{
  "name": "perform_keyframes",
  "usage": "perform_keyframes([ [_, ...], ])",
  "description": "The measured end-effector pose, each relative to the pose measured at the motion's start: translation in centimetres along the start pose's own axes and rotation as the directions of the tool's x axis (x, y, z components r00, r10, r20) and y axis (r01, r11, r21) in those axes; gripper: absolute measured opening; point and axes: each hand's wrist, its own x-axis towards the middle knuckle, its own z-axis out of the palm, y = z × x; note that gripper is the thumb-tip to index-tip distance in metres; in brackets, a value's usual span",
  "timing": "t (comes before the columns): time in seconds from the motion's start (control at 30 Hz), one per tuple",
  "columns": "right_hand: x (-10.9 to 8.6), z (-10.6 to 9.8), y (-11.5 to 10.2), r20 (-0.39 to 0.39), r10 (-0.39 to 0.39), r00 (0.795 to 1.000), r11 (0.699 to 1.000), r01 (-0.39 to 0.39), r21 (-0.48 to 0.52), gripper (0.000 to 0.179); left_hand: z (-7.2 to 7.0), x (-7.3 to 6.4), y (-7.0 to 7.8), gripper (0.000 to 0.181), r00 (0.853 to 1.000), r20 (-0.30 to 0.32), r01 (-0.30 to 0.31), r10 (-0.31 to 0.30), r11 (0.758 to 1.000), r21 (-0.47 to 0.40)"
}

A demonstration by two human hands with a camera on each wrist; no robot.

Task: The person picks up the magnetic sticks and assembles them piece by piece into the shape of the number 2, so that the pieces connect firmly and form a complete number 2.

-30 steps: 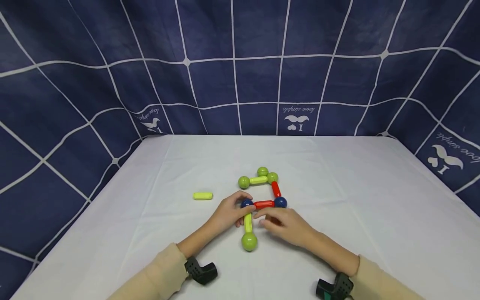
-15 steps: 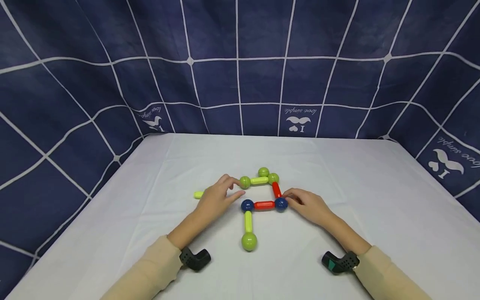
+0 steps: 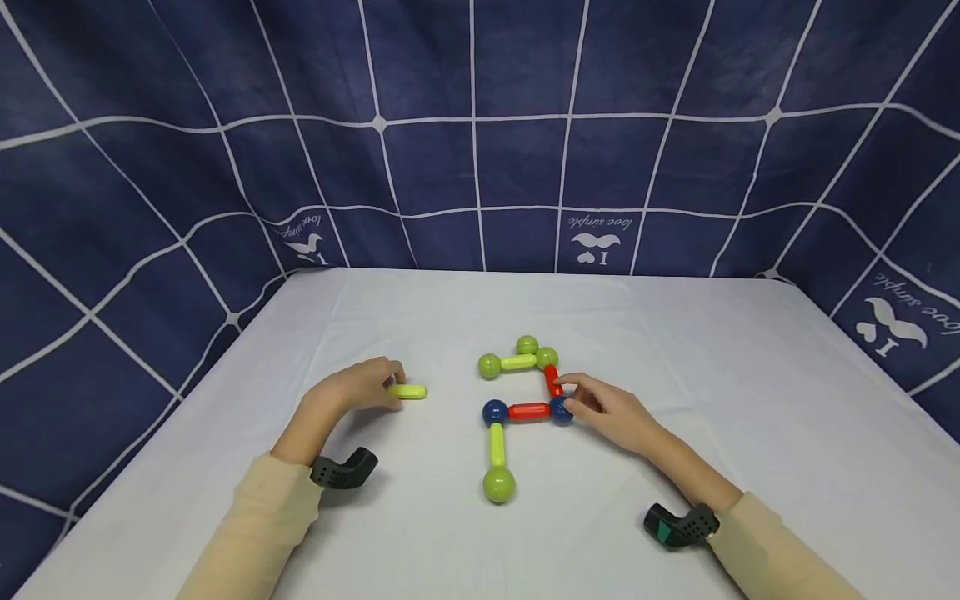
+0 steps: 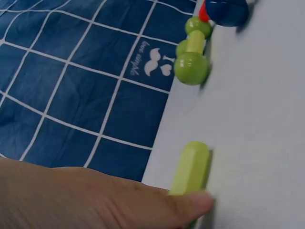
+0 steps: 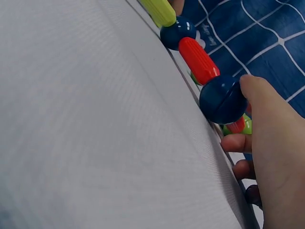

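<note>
My left hand (image 3: 363, 385) pinches a loose yellow-green magnetic rod (image 3: 411, 391) at the left; in the left wrist view the thumb (image 4: 193, 205) lies across its near end. My right hand (image 3: 611, 412) holds the right-hand blue ball (image 3: 559, 409), thumb against it and a forefinger reaching to the upright red rod (image 3: 552, 379). A second red rod (image 3: 528, 411) runs left from that ball to another blue ball (image 3: 495, 412). From there a yellow-green rod (image 3: 497, 446) leads down to a large green ball (image 3: 498, 484).
At the far end of the chain, a yellow-green rod (image 3: 518, 362) links two green balls, one at the left (image 3: 490, 365) and one at the corner (image 3: 547, 357). Another green ball (image 3: 527, 344) sits just behind. A white cloth covers the table (image 3: 675, 350); a blue checked curtain (image 3: 517, 158) surrounds it.
My left hand left the left blue ball, passed the far-left green ball and moved left onto the loose rod. My right hand shifted from near the middle to the right blue ball.
</note>
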Motion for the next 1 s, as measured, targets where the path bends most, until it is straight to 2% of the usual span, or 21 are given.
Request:
perform_keyframes([
  [0.1,0.1,-0.1,-0.1,0.009,-0.006,1.000,1.000,0.006,0.005,0.034,0.2,0.4,0.1,0.020,1.000,0.018,0.002,-0.002,1.000,-0.005],
  [0.2,0.1,0.0,0.0,0.019,0.002,1.000,1.000,-0.003,0.014,0.034,0.6,0.7,0.5,0.014,1.000,0.000,-0.002,0.002,1.000,-0.008],
  [0.33,0.1,0.1,-0.1,0.031,0.013,0.999,1.000,-0.014,0.028,0.034,1.4,0.7,1.6,0.013,0.997,-0.023,-0.080,0.078,0.995,-0.054],
  [0.47,0.1,0.1,-0.1,0.038,0.023,0.999,0.999,-0.024,0.030,0.034,2.2,0.6,4.2,0.016,0.986,-0.032,-0.169,0.166,0.974,-0.154],
  [0.63,0.2,0.0,-0.1,0.032,0.023,0.999,0.999,-0.024,0.027,0.034,3.3,-0.3,8.1,0.018,0.970,-0.129,-0.231,0.207,0.950,-0.211],
  [0.73,0.2,0.0,-0.1,0.031,0.017,0.999,1.000,-0.018,0.025,0.033,4.4,-1.1,10.2,0.018,0.957,-0.155,-0.277,0.246,0.933,-0.229],
  [0.83,0.2,0.0,-0.2,0.033,0.013,0.999,1.000,-0.014,0.028,0.033,5.7,-1.8,11.9,0.016,0.944,-0.139,-0.323,0.300,0.924,-0.202],
  [1.0,0.1,0.1,-0.1,0.031,0.017,0.999,0.999,-0.018,0.034,0.034,7.4,-2.9,13.5,0.016,0.922,-0.099,-0.379,0.374,0.924,-0.040],
])
